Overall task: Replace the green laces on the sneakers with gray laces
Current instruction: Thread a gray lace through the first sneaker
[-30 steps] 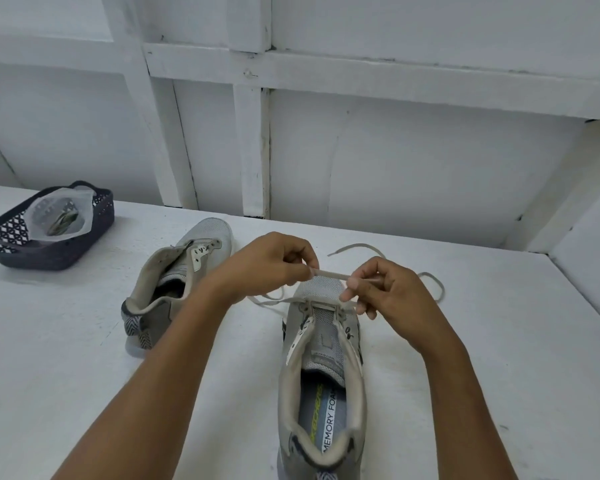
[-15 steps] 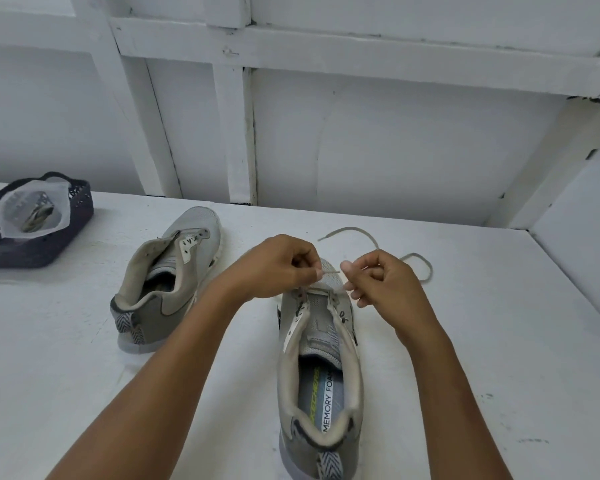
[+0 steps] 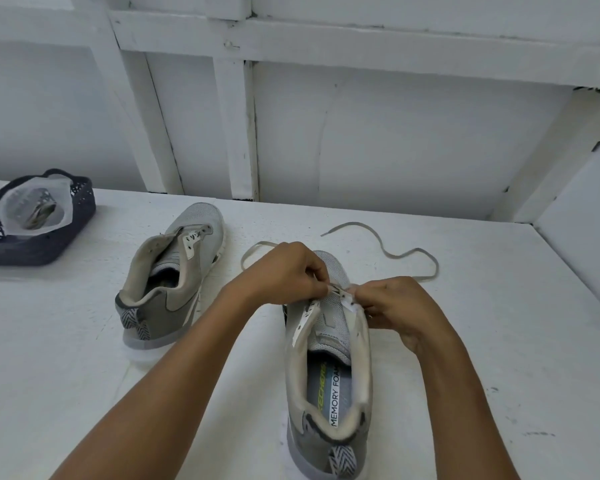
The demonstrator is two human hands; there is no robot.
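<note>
A second earlier the hands had held a stretch of gray lace (image 3: 395, 252) taut above the toe. Now the left hand (image 3: 284, 268) and right hand (image 3: 395, 303) had dropped to the front eyelets of the near sneaker (image 3: 328, 393), each pinching the lace there, so threading looked barely begun. That sneaker stood by the counter's (image 3: 499, 358) front edge, its long axis running front to back, toe toward the wall. The lace's loose tail looped toward the far right corner.
</note>
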